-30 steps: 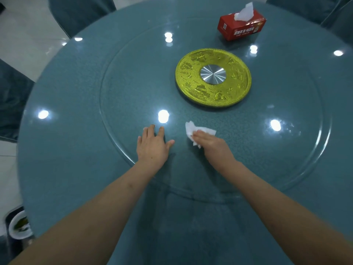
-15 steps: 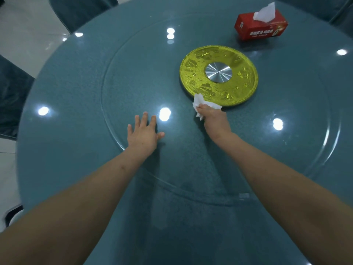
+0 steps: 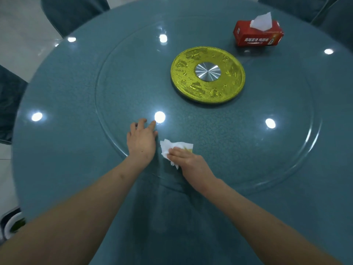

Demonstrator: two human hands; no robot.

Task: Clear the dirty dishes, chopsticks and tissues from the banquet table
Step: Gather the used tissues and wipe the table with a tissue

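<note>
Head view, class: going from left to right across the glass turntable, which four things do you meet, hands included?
left hand → crumpled tissue under the right hand's fingers → gold centre disc → red tissue box

Crumpled white tissue (image 3: 172, 148), perhaps yellow-stained

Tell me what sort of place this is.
Probably a restaurant banquet room: a large round table with a glass turntable on a gold hub, covered chairs round it, and a red tissue box.
</note>
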